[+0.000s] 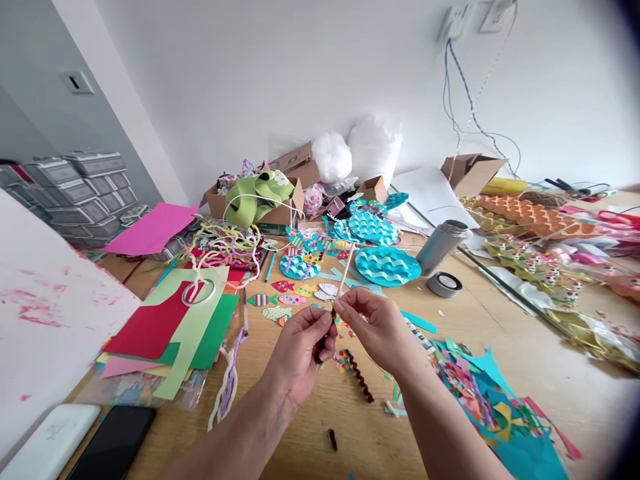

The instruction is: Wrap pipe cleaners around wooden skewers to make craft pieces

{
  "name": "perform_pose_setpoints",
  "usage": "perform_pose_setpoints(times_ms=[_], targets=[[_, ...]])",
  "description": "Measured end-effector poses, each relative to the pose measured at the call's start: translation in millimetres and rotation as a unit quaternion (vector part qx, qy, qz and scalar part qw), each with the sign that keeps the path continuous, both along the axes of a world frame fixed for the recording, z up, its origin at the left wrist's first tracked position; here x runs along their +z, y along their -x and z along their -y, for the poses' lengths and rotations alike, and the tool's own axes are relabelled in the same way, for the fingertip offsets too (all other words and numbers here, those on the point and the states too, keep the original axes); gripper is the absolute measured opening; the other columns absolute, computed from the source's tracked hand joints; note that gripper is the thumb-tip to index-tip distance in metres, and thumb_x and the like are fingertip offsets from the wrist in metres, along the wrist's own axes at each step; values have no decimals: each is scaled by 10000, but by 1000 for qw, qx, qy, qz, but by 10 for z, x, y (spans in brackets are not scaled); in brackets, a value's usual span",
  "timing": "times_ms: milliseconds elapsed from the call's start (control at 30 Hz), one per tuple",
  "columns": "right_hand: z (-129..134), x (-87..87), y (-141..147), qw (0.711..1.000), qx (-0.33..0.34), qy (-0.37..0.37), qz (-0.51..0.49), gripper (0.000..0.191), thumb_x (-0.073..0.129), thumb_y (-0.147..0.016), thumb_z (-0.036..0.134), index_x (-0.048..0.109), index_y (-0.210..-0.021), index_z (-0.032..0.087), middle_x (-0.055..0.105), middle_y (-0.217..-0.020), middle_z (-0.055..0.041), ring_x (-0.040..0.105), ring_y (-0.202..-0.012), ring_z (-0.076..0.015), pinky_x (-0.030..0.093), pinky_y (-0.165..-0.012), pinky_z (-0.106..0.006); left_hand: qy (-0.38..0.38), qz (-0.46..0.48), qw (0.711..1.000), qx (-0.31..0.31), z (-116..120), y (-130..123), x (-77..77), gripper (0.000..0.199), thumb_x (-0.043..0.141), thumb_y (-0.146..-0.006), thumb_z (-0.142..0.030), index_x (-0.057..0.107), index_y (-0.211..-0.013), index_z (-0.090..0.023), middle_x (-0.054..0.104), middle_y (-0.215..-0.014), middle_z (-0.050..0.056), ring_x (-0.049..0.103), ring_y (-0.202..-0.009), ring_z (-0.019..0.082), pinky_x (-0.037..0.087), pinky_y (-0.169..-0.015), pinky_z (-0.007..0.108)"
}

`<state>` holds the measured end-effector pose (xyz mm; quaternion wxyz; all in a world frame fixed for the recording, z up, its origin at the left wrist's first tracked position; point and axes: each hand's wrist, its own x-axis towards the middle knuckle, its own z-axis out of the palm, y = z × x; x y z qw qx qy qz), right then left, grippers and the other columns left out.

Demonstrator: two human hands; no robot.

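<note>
Both of my hands meet over the middle of the table around a thin light stick (346,272) that points up and away. My left hand (303,343) is closed round the stick's lower part, and dark brown fuzzy pipe cleaner shows at its fingers. My right hand (373,327) pinches at the same spot, where the brown strand meets the stick; its fingertips partly hide it. Below them on the wood lies a coiled brown pipe cleaner (359,377). A short brown piece (333,439) rests nearer to me. Paper fish (291,300) lie just beyond my hands.
Blue wavy paper discs (387,267), a steel flask (442,245) and its lid (445,284) stand beyond. Coloured paper sheets (200,333) and a phone (113,443) lie left. Paper scraps (500,407) spread at right; egg-carton strips (525,220) sit farther back.
</note>
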<state>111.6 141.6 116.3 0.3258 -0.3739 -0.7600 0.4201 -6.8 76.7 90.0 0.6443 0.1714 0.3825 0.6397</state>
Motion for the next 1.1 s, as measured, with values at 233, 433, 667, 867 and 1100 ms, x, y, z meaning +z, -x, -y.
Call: perform_pose_setpoints(times_ms=[233, 433, 667, 867, 1100], targets=[[144, -27, 52, 969, -74, -219, 90, 195, 466, -877, 215, 465, -684, 185, 536, -711, -31, 506, -680, -166, 353, -611, -270, -18, -105, 993, 51, 2, -35, -35, 251, 742, -673, -304, 553, -668, -140, 559, -556, -26, 425, -444, 40, 243, -415, 172], [102, -23, 52, 980, -34, -188, 63, 202, 458, -884, 197, 458, -682, 188, 533, -698, -22, 508, -678, -155, 365, -613, -253, -14, -130, 989, 70, 5, -19, -33, 249, 733, -665, -319, 563, -672, -138, 549, -551, -34, 420, -445, 40, 253, -419, 176], [50, 12, -21, 980, -6, -171, 98, 204, 476, -873, 188, 483, -668, 184, 549, -694, -19, 500, -655, -147, 365, -604, -253, -12, -183, 981, 57, -31, 40, -24, 252, 750, -626, -308, 570, -673, -138, 552, -545, -30, 417, -435, 44, 239, -404, 181], [-11, 53, -59, 996, 24, -76, 44, 270, 428, -924, 318, 570, -741, 179, 582, -695, -18, 520, -644, -141, 403, -586, -245, 8, -122, 992, 30, -29, 78, -22, 249, 747, -624, -297, 563, -681, -140, 554, -559, -26, 424, -438, 42, 236, -407, 176], [-5, 62, -57, 997, 29, -72, 23, 89, 546, -846, 218, 620, -812, 181, 647, -787, -26, 586, -721, -154, 443, -670, -260, 8, -113, 993, 19, -28, 79, -29, 223, 732, -634, -281, 565, -670, -137, 547, -564, -25, 424, -445, 42, 235, -410, 177]])
